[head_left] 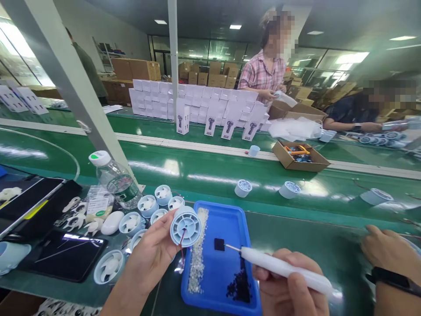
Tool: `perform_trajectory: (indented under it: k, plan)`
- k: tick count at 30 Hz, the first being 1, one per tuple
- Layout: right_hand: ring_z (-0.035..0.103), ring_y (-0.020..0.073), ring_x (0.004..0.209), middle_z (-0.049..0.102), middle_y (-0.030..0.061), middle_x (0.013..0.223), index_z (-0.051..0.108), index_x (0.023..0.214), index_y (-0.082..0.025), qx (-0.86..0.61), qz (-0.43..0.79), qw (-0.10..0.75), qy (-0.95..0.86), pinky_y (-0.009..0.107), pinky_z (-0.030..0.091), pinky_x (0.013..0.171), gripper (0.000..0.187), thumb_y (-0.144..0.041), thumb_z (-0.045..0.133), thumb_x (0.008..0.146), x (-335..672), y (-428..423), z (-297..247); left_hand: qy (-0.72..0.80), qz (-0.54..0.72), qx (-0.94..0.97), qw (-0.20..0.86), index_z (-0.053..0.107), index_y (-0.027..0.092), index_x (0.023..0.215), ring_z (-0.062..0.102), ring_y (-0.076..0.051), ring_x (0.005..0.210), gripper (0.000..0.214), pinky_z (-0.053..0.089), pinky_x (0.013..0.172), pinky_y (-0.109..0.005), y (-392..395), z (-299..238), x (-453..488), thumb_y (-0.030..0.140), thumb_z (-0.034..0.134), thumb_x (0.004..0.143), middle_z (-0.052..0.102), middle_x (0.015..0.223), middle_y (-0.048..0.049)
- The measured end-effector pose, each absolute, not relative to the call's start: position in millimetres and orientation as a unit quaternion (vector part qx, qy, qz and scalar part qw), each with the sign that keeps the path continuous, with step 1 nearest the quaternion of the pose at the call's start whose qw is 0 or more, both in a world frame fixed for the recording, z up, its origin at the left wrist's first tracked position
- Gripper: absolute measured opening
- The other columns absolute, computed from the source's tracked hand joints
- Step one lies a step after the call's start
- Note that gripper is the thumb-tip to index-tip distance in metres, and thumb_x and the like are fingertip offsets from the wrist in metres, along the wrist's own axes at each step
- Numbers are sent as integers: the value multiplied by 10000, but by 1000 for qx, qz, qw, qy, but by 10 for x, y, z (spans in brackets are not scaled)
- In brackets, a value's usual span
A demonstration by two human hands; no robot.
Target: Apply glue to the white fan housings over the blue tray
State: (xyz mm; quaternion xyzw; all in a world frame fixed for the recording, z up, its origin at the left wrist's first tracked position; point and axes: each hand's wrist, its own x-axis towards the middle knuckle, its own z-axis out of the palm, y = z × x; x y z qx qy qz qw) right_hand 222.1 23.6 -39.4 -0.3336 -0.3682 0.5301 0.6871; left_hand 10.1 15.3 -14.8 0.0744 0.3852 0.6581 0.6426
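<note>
My left hand (154, 239) is closed round a light blue round fan housing (186, 226), its spoked face towards me and thin red and dark wires hanging from it. In my right hand (292, 281) is a white-handled pen-like tool (283, 267) with a thin metal shaft. Its tip meets a small black square (219, 244) above or on the blue tray (219, 298); whether the square is attached to the tip I cannot tell. Small clear pieces (196, 263) lie along the tray's left side, and small black pieces (240, 285) at its lower right.
Several fan units (130, 223), a plastic bottle (118, 180) and a black tablet-like slab (66, 254) lie at left. More housings (243, 188) sit on the green belt (197, 162), with an open carton (299, 158) beyond. Another person's hand (388, 250) with a black wristband is at right.
</note>
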Motion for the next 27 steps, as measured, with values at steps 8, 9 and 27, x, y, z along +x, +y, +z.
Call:
perform_trajectory:
  k: [8,9,27]
  plan:
    - [530,126,524,544,-38,614,495,681,-218,-563,337,537,-530,238,443,516,289,-407,675,805,3037,285,-1272,445,644,78,617,742,226,911,688,-142,741,181,580,649,-197,210,-244,199,148,728,749,750,871,-1]
    - [475,117,490,477,-52,566,474,662,-214,-595,283,493,-568,227,400,483,322,-440,639,820,3074,283,-1340,439,640,86,625,733,241,939,686,-137,734,181,579,661,-200,227,-259,226,176,713,771,747,873,3]
    - [581,199,833,558,62,969,588,944,-255,-347,571,605,-433,341,564,575,394,-629,536,831,2647,358,-324,414,394,819,55,383,225,1211,570,-216,1134,508,513,929,-317,248,-759,660,5,539,780,529,1193,-126]
